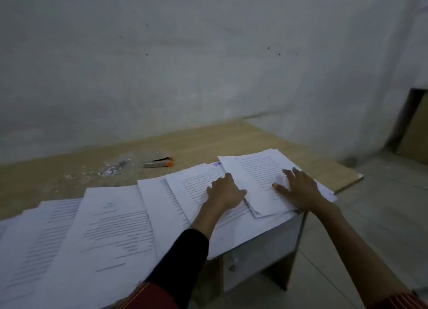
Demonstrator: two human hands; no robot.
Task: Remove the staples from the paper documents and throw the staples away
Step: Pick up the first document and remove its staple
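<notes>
Two hands rest on papers (111, 227) covering a wooden table (208, 144) by a grey wall (185, 65): right hand (301, 190) flat, left hand (225, 193) unclear.

wooden table (231, 137) | printed papers (111, 227) | stapler (158, 163) | staple scraps (111, 169)

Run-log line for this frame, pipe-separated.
left hand at edge of right stack, grip unclear | right hand flat on it | orange-tipped tool lying untouched | staple scraps beside it
</notes>
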